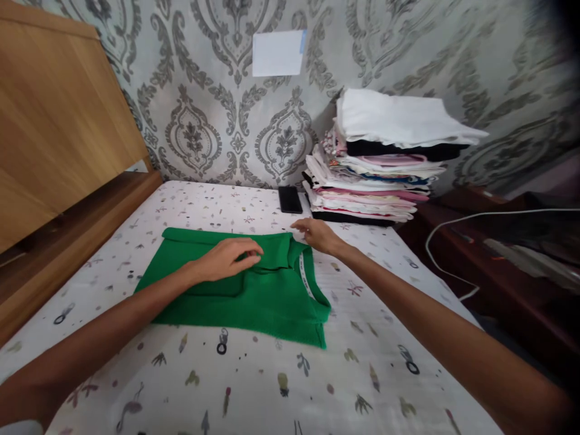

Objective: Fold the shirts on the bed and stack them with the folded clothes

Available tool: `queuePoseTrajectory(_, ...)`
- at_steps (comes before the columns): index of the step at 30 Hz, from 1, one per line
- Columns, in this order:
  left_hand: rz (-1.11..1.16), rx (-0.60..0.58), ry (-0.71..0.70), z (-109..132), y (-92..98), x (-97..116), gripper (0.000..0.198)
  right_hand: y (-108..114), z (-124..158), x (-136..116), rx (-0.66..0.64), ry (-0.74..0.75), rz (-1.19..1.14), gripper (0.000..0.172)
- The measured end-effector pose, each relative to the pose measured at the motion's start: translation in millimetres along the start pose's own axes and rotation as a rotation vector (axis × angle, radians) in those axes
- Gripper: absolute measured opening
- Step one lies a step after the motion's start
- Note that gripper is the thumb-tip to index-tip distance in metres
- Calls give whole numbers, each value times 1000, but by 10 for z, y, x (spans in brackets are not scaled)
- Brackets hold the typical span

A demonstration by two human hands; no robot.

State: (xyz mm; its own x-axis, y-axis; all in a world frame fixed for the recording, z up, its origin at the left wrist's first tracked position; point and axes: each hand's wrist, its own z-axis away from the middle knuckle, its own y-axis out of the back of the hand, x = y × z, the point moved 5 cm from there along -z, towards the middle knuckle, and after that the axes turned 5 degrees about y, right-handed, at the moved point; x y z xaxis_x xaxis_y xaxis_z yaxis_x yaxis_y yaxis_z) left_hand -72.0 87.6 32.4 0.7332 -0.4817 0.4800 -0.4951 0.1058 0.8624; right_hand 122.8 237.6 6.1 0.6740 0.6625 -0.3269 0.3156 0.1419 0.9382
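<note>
A green shirt (272,302) lies partly folded on the patterned sheet, its ribbed collar and white neck tape pointing right. A folded strip of its fabric runs along the far side. My left hand (231,258) rests over the middle of the shirt, palm down, fingers loosely stretched and thumb apart. My right hand (317,235) is at the far shoulder beside the collar, its fingers bent and pointing left. A gap shows between its index finger and thumb, and no cloth is visible in them.
A tall stack of folded clothes (371,181), white on top, stands at the back right by the wall. A black phone (290,199) lies beside it. Wooden furniture (67,121) borders the left. A white cable (435,235) curves beyond the right edge of the printed bedsheet (254,386).
</note>
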Motion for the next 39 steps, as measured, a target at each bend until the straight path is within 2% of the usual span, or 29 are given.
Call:
queuePoseTrajectory(2, 2, 103, 101, 114, 172, -191, 41, 64, 61, -216, 78, 74, 45, 43)
queuePoseTrajectory(4, -101, 176, 225, 264, 299, -442, 47, 29, 135, -541, 124, 218, 41, 39)
queuePoseTrajectory(7, -298, 138, 390, 507, 321, -837, 59, -231, 223, -921, 52, 388, 69, 58)
queuePoseTrajectory(9, -369, 52, 481, 648, 239, -1061, 67, -463, 237, -940, -51, 373, 123, 74)
queuePoseTrajectory(11, -378, -18, 541, 746, 142, -1212, 73, -651, 233, -811, -146, 304, 153, 82)
queuePoseTrajectory(13, -352, -49, 554, 791, 84, -1280, 77, -745, 226, -662, -194, 260, 158, 85)
queuePoseTrajectory(15, -278, -41, 544, 813, 107, -1305, 78, -754, 222, -574, -210, 252, 159, 87)
queuePoseTrajectory(17, -159, 22, 537, 852, 237, -1339, 77, -718, 225, -556, -226, 248, 157, 89)
queuePoseTrajectory(19, -69, 134, 528, 932, 455, -1402, 75, -661, 231, -599, -229, 245, 144, 89)
queuePoseTrajectory(21, -72, 221, 523, 1041, 680, -1487, 72, -600, 224, -703, -200, 260, 121, 86)
queuePoseTrajectory(24, -170, 243, 534, 1188, 866, -1594, 66, -562, 163, -962, -161, 335, 80, 80)
queuePoseTrajectory(26, -221, 206, 533, 1246, 851, -1619, 62, -597, 87, -1155, -171, 385, 61, 78)
queuePoseTrajectory(28, -258, 125, 517, 1277, 746, -1602, 60, -675, 6, -1309, -216, 411, 56, 75)
queuePoseTrajectory(31, -292, 9, 495, 1328, 609, -1522, 57, -812, -63, -1413, -302, 404, 70, 71)
queuePoseTrajectory(33, -288, 28, 480, 1379, 658, -1427, 54, -850, -56, -1436, -316, 406, 73, 68)
queuePoseTrajectory(36, -208, 54, 477, 1477, 857, -1239, 47, -804, 8, -1511, -260, 460, 70, 58)
queuePoseTrajectory(37, -146, 1, 491, 1514, 896, -1175, 44, -779, 32, -1554, -242, 484, 74, 55)
queuePoseTrajectory(39, 5, -177, 537, 1594, 895, -1043, 38, -737, 58, -1651, -219, 516, 97, 48)
